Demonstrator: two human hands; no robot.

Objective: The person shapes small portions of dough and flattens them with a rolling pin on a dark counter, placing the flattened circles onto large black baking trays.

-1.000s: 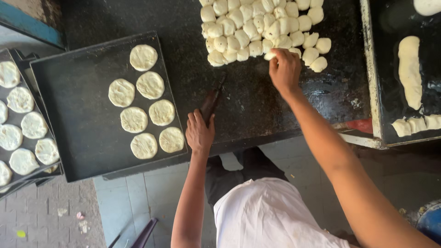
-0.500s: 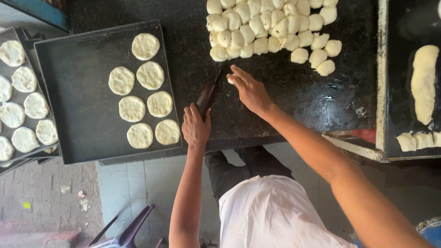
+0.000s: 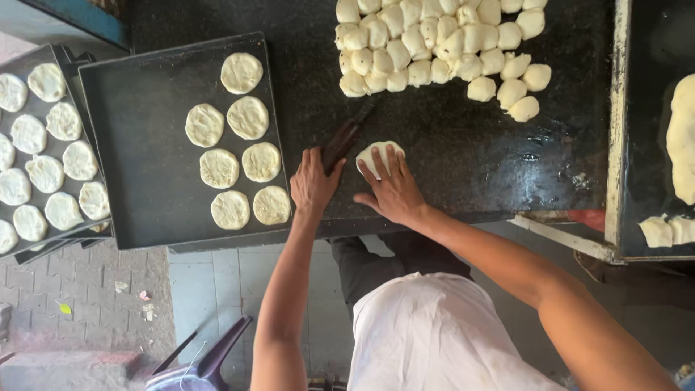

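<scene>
The right hand [image 3: 394, 190] is down now, fingers [image 3: 392, 163] spread flat and pressing on a pale, soft lump of dough [image 3: 376, 153] on the dark, worn desk [image 3: 470, 152]. Half a second ago that hand was in mid-travel with nothing beneath it; a second ago it was reaching up into the heap of pale cut dough pieces [image 3: 434, 47]. So one piece has come down from the heap, and it now lies well below that heap, near the desk's front edge, partly hidden under the fingers.

Just left of the pressed dough, the left hand [image 3: 313, 182] has its fingers curled around the lower end of a dark, narrow tool [image 3: 346, 137], which slants up toward the heap. That grip looks the same as before; what kind of tool it is, I cannot tell.

Left of the dough again sits the large black rectangular metal tray [image 3: 145, 159], carrying seven flattened dough rounds [image 3: 247, 117], the same count as a second ago. Beyond it, further left, a second dark tray [image 3: 69, 61] holds more flattened rounds. Far right of the dough, another black tray [image 3: 644, 145] holds a long pale strip of dough [image 3: 682, 137].
</scene>
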